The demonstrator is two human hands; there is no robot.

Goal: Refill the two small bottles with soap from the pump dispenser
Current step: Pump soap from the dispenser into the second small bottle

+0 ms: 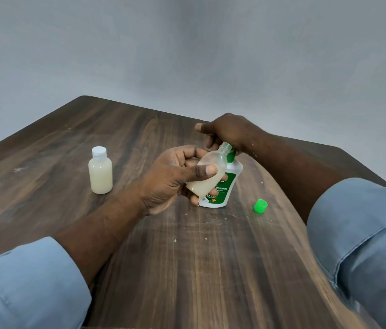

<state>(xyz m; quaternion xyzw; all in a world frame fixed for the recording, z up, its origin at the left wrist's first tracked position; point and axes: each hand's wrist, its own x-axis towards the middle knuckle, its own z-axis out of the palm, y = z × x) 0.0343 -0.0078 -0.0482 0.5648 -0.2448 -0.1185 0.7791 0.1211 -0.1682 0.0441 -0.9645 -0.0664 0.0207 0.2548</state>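
We grip the open small bottle (pixel 207 172) in our left hand (pixel 170 176), thumb across its front and fingers curled behind it. It is tilted, its neck pointing toward one o'clock and meeting the green spout of the pump dispenser (pixel 225 186). Pale soap sits in its lower end. Our right hand (pixel 227 134) is curled over the dispenser's top. The dispenser stands on the counter (pixel 187 269). A green cap (pixel 260 206) lies at the dispenser's four o'clock, and the capped bottle (pixel 100 172), full, stands upright at nine o'clock of our left hand.
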